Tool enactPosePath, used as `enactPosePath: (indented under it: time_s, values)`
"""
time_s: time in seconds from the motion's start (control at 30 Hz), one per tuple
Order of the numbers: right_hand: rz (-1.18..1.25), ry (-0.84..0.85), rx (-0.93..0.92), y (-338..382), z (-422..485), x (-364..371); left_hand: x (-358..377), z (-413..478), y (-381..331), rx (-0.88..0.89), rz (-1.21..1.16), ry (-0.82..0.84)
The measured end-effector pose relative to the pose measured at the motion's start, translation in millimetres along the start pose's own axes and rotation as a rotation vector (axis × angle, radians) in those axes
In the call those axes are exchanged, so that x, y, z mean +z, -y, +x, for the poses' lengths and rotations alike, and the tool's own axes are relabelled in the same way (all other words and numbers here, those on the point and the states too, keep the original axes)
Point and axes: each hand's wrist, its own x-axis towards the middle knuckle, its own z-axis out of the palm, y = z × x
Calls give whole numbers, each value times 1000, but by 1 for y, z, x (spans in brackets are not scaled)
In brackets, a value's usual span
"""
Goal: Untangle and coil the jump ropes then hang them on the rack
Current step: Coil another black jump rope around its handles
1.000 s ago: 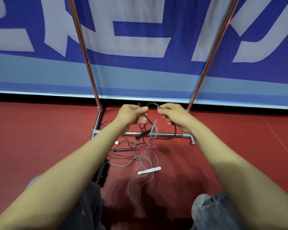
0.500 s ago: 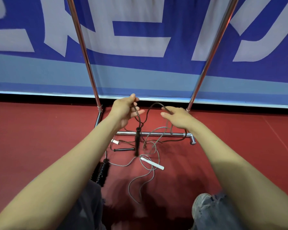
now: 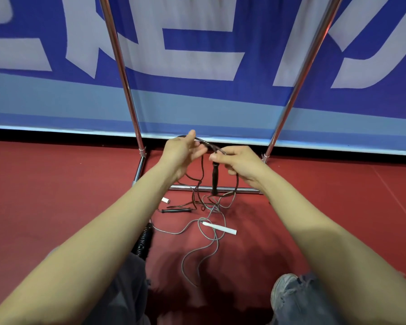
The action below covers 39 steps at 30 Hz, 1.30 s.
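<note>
Down at the foot of the rack we judge the job barely begun: nothing hangs on the bars that we can see, no rope is coiled, and the tangle is only partly lifted. Our left hand pinches the dark rope between thumb and fingers, and our right hand has its fingers curled tight on the same rope, just above the black handle that dangles under it. The rest of that rope trails into the knot on the red floor, where the grey rope and its white handle lie loose. Freeing, coiling and hanging are all left to do. Half a second back the hands were further apart and the black handle hung below the left hand; now it hangs by the right.
</note>
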Motion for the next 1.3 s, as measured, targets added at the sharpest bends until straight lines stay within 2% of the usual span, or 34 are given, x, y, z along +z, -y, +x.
enactPosePath:
  time_s: [0.07,0.1,0.23,0.3,0.5,0.6,0.67,0.73,0.83,0.9,0.97,1.07,1.2,1.23,1.3]
  values:
    - [81,-64,14,5,1,-5,-4,2,9,23,347,-60]
    - [97,-90,27,6,1,-8,-5,0,14,5,479,-36]
    - [26,-162,68,10,-1,-13,-6,-14,31,-8,839,375]
    - [59,-177,68,11,-1,-13,-6,-18,33,-20,797,474]
    - [202,-155,43,14,-1,-18,-5,-18,48,9,661,491]
    - [-24,-238,54,16,3,-17,0,-16,53,29,597,368]
    - [-52,-283,95,16,5,-15,-3,-11,55,31,652,236]
    - [215,-276,147,19,5,-15,-7,-11,56,54,799,223]
    - [633,-219,150,26,2,-15,-7,-20,64,105,833,344]
    - [760,-213,131,26,2,-15,-4,-24,73,114,765,398]
    - [832,-211,107,24,3,-15,-3,-21,80,154,783,327]
    - [712,-256,119,23,5,-21,-4,-19,77,237,791,211]
    - [256,-505,192,-3,20,-31,2,-23,58,256,500,156]
    - [136,-508,209,-11,20,-31,3,-22,51,262,430,157]
    - [-30,-390,241,-22,16,-26,5,-22,41,290,365,161]
